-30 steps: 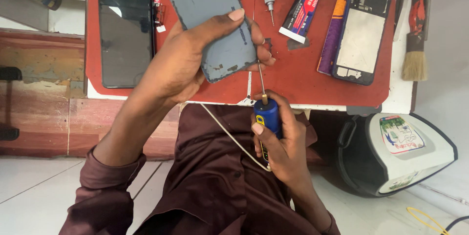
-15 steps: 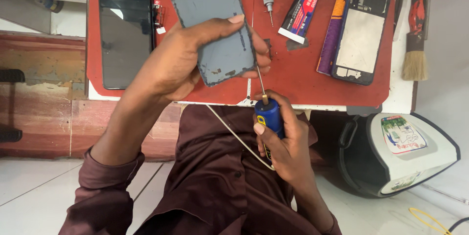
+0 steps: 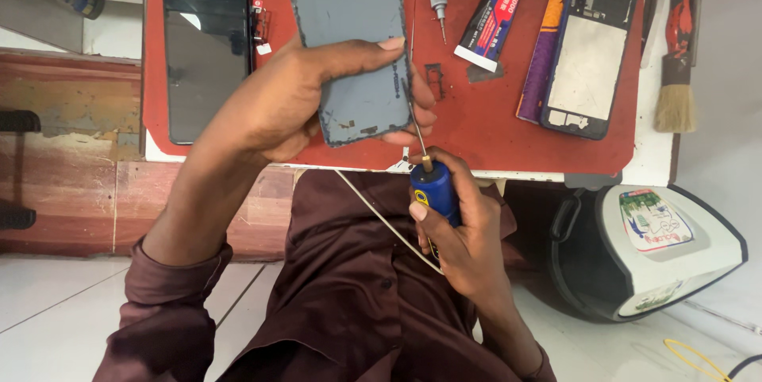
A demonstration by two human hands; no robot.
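Dark phone screen (image 3: pixel 205 52), glue tube (image 3: pixel 496 9)

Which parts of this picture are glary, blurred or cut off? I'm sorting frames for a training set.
Head view: even daylight, soft shadows; a pale reflection on the black phone screen; left hand, grey back cover and blue-handled tool in the right hand are sharp; the cover's top is cropped.

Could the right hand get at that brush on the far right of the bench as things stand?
Probably not straight away. The right hand is closed around a blue-handled tool worked against the grey phone back. The brush lies uncovered on that side, so only the tool hinders.
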